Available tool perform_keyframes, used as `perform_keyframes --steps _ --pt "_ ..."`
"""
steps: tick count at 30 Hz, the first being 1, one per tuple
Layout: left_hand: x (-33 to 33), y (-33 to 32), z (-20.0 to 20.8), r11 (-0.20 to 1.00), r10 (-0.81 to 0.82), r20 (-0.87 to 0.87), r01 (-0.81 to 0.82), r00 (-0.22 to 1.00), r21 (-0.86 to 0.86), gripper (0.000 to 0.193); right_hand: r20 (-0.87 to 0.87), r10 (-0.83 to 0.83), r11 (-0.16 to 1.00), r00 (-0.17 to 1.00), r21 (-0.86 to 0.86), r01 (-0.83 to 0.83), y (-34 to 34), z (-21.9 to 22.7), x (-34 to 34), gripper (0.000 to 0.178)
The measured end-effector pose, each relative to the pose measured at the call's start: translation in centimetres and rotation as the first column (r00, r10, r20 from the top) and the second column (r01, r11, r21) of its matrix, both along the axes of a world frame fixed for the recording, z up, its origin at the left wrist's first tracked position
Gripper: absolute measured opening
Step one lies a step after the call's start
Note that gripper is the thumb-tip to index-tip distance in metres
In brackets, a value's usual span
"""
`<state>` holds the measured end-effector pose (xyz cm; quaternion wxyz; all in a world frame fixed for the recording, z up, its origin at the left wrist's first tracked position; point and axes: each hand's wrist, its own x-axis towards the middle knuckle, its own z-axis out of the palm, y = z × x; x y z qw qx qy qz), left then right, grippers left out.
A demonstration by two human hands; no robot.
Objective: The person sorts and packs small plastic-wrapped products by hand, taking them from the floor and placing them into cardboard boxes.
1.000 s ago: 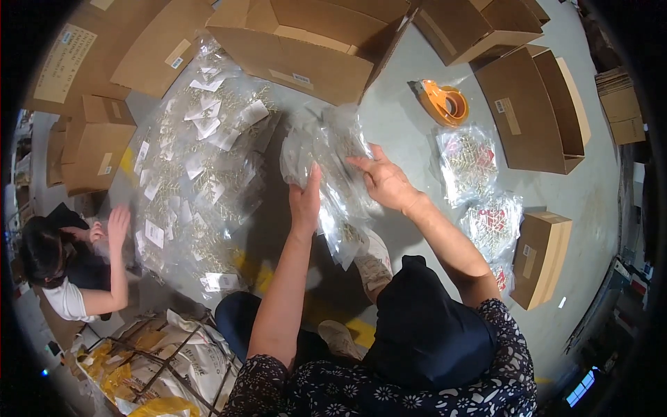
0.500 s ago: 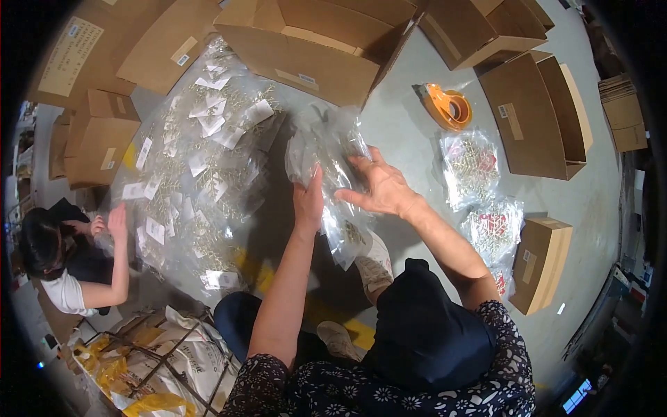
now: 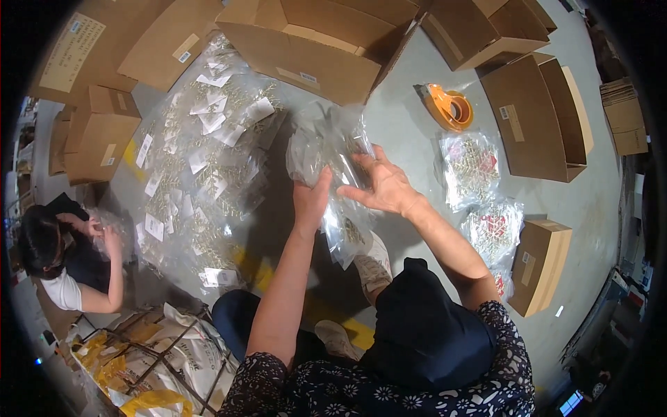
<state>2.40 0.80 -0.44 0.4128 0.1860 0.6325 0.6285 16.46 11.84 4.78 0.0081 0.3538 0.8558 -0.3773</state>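
Observation:
Between both hands stands a bundle of clear plastic bags with gold-coloured pieces faintly visible inside. My left hand wraps the bundle's near left side, thumb pointing up along it. The right hand grips its right side with curved fingers and a spread thumb. To the left spreads a large pile of clear bags holding gold snowflake ornaments, many with white labels. Over on the right are a stack of bagged snowflake ornaments with red showing and another such stack nearer me.
An open carton stands ahead, and another open carton at the right. An orange tape dispenser lies beyond the right stacks. A small closed carton stands beside them. A co-worker handles a bag at the far left, near a wire-framed sack bundle.
My hands stay around the bundle, with the left hand shifted slightly right. The co-worker has drawn a bag from the pile's left edge closer and brought both hands together on it.

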Motion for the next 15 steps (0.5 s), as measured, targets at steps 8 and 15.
perform_keyframes --steps 8,15 --pt "0.0 0.3 -0.6 0.998 -0.039 -0.019 0.04 0.999 0.045 0.052 -0.02 -0.033 0.999 0.999 -0.04 0.032 0.2 0.1 0.0 0.077" --pt "0.1 0.2 -0.4 0.999 -0.015 0.008 0.015 1.0 0.031 0.052 -0.026 -0.03 0.999 0.999 0.019 0.03 0.1 -0.6 0.0 0.069"
